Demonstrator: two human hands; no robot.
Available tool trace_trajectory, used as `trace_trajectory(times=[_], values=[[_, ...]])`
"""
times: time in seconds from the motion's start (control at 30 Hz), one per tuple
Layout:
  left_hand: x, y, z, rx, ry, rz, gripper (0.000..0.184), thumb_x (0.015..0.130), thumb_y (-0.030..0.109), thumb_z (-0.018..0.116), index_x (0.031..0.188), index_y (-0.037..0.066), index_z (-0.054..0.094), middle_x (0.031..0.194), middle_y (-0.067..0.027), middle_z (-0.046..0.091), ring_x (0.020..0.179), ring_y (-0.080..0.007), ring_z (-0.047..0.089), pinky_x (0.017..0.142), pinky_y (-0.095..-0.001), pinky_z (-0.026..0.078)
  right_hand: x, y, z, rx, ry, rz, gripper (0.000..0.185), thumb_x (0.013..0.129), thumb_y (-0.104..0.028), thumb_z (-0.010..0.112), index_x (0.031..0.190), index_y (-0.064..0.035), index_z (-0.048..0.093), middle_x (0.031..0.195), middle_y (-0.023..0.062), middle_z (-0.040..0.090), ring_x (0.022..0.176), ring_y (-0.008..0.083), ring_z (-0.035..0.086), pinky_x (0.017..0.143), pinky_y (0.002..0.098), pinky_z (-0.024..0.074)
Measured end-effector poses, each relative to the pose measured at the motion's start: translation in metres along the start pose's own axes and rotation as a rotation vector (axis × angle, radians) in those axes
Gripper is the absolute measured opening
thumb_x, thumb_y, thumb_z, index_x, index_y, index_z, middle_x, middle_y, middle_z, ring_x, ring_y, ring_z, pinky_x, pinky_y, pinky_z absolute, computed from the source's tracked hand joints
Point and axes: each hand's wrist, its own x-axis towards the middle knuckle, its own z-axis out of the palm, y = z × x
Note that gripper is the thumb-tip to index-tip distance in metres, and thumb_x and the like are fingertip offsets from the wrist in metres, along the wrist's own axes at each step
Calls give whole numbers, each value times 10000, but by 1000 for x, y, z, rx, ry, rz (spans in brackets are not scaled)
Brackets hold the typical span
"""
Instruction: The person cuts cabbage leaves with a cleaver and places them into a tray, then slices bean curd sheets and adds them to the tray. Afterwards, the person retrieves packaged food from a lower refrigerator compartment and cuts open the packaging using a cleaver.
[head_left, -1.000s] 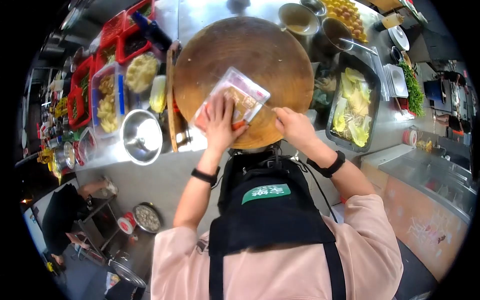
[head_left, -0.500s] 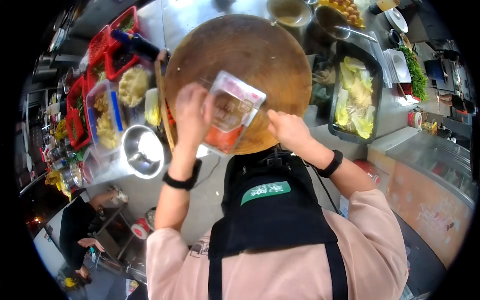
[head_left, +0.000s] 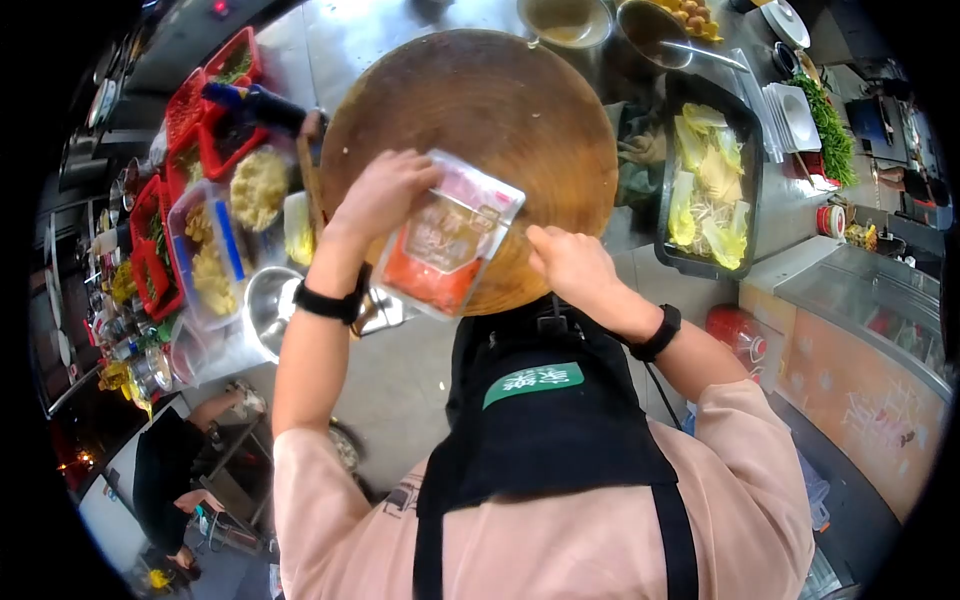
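Observation:
A flat plastic packet [head_left: 448, 240] with printed label and orange-red contents is tilted over the near side of the round wooden chopping board [head_left: 480, 90]. My left hand [head_left: 392, 188] grips its upper left edge, fingers bent over the top. Just right of the packet, my right hand [head_left: 574, 264] is closed in a fist above the board's near right edge. Whatever it may hold is hidden by the fingers. Dark watch-like bands circle both wrists.
To the right is a black tray [head_left: 660, 235] of cabbage leaves and sprouts. Red baskets [head_left: 183, 112], a clear tub [head_left: 183, 225] and a steel bowl [head_left: 262, 300] line the left. A dark bottle [head_left: 270, 107] lies by the board. Another person [head_left: 165, 470] stands lower left.
My left hand has moved slightly up and sits at the packet's top edge, less blurred. The packet has shifted a little left. My right hand stays closed in nearly the same place.

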Motion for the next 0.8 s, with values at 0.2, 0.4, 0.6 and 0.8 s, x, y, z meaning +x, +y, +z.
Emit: trace_trajectory(times=[0.2,0.4,0.6,0.8], values=[[-2,2,-2,30,5,-7,115,819,118,634,926,77,630,884,-49,606,934,-242,580,820,-361,425,0,-2,1,5,12,-1,143,888,-180,562,901,-52,501,767,166,611,670,387,641,573,499,507],[-2,5,-3,56,1,10,90,822,108,607,906,78,617,877,-50,596,933,-236,577,818,-354,419,0,-2,2,-1,31,-8,140,883,-176,566,898,-52,503,759,160,609,653,386,638,556,496,506],[-1,7,-5,84,-6,22,92,819,97,586,905,74,606,870,-55,582,928,-234,576,816,-355,418,1,-1,1,2,20,-6,137,885,-178,566,902,-55,509,770,161,612,668,385,642,572,497,510],[-2,8,-3,99,8,33,89,828,101,580,910,73,599,877,-52,579,931,-234,573,818,-354,413,0,-1,1,-1,-8,15,143,889,-187,561,919,-57,509,798,165,619,685,387,647,586,499,514]])
